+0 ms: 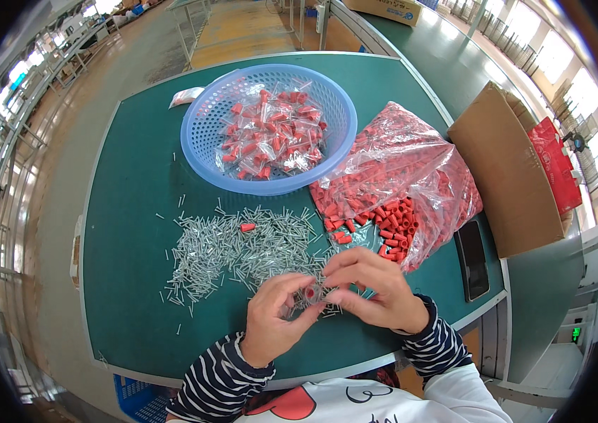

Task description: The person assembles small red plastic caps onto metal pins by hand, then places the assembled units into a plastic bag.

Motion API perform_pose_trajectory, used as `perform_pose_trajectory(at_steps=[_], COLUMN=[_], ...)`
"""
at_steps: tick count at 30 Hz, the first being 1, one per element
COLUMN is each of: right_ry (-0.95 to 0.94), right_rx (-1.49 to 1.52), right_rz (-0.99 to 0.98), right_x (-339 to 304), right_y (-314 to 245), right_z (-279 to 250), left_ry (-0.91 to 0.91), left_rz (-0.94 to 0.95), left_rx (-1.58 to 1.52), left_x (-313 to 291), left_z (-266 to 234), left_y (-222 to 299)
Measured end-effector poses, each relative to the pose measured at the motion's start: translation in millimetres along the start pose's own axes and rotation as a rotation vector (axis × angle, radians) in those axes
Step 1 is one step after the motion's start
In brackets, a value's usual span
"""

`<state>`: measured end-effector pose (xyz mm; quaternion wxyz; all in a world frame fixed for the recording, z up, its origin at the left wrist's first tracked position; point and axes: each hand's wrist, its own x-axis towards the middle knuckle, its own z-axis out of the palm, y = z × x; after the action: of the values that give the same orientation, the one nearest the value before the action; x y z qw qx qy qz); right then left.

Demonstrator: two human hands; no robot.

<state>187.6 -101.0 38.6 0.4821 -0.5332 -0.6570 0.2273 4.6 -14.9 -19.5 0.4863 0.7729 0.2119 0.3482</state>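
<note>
From afar, I see the left hand grasping a small clear bag over the screws. The right hand curls at its edge; whether it grips, I cannot tell.

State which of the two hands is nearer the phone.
Right. The right hand is just left of the phone, apart from it; the left hand is farther left, beyond the right one.
</note>
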Motion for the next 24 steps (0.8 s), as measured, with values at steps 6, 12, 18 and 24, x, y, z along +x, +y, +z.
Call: perform_pose_trajectory(at_steps=[6,12,18,24], right_ry=[-0.086,-0.142,-0.144,-0.145], right_rx=[0.026,0.135,0.286,0.335], right_rz=[0.115,0.093,0.093,0.097], right_x=[-3.0,-7.6,-6.7,-9.2], right_y=[10.1,17.3,18.8,15.9], right_z=[5.3,18.6,24.8,32.4], left_ry=[0.069,0.088,-0.003,0.043], left_rz=[-0.025,-0.085,-0.07,-0.031], left_rx=[-0.13,-0.363,-0.321,-0.427], left_x=[-1.6,-1.9,-3.5,-2.0], left_z=[2.5,2.5,-5.6,-3.0], left_y=[-3.3,1.2,-1.1,3.9])
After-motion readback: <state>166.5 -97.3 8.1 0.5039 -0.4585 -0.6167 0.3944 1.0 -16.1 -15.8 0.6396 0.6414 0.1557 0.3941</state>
